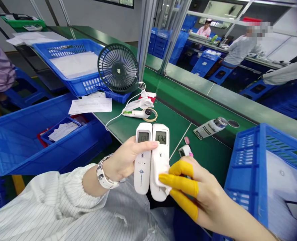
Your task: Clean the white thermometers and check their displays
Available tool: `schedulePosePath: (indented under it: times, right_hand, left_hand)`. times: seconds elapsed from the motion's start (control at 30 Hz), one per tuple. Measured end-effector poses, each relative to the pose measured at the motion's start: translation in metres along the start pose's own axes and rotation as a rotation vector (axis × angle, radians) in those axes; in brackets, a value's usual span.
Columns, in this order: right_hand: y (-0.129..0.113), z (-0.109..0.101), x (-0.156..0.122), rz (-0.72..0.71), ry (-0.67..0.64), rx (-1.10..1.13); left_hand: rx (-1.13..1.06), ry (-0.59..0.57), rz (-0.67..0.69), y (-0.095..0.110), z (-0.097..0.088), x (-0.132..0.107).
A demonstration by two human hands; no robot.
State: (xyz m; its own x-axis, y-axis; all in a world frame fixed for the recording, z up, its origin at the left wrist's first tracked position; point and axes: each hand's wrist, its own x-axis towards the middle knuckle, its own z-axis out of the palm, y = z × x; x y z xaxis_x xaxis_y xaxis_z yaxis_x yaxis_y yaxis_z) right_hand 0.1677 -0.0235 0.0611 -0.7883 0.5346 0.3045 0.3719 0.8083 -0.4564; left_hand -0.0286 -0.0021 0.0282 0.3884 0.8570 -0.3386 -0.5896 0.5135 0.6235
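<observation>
- Two slim white plastic handheld devices with rounded ends (pixel 142 180) (pixel 161 164) are held side by side, just above the person's lap and in front of the near edge of the green-topped table (pixel 173 115); each small grey screen shows dark characters.
- The left hand (pixel 124 157), wearing a white-strapped watch (pixel 105 180), grips both devices, its thumb laid across them just below the screens.
- The right hand (pixel 201 187), with yellow finger covers (pixel 179 182), pinches a crumpled white cloth (pixel 165 187) against the lower part of the right-hand device.
- Beyond the right hand, and partly hidden by it, another white device with a dark screen (pixel 185 151) lies on the table near a small pink oval piece (pixel 187 140).
- Toward the table's far edge is a silver cylindrical bottle with a printed label (pixel 211 128), a dark round disc (pixel 233 124) just beside it; whether the bottle stands or lies I cannot tell.
- Near the table's left edge, a white device with green batteries showing (pixel 134 114) meets a cream tape roll (pixel 155 116).
- Behind these are crumpled white material (pixel 145 101) and a round black fan (pixel 118 68).
- A large blue plastic crate (pixel 15 134) sits off the table's left edge; a slatted blue crate (pixel 262 174) is at the right.
</observation>
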Motion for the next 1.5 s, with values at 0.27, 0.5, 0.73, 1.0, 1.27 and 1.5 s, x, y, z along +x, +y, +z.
schedulePosePath:
  times: [0.27,0.5,0.73,1.0,1.27,1.5]
  right_hand:
    - [-0.016,-0.02,0.007,0.015,-0.335,0.312]
    - [-0.011,-0.025,0.0,0.082,-0.207,0.453]
    - [-0.008,-0.005,-0.003,0.184,0.003,0.322]
    - [0.004,0.014,-0.01,0.177,0.312,-0.1]
    - [0.002,0.023,-0.011,0.05,0.303,-0.289]
    - [0.003,0.024,-0.009,0.105,0.29,-0.187]
  left_hand:
    - [0.031,0.049,0.019,0.007,-0.002,0.0]
    - [0.046,0.055,0.033,0.004,-0.004,0.001]
    - [0.022,0.013,0.047,-0.001,0.002,-0.001]
    - [0.012,0.014,0.132,-0.003,0.011,0.001]
    - [-0.025,0.135,0.146,-0.004,0.011,0.005]
    - [-0.027,0.148,0.142,-0.005,0.009,0.003]
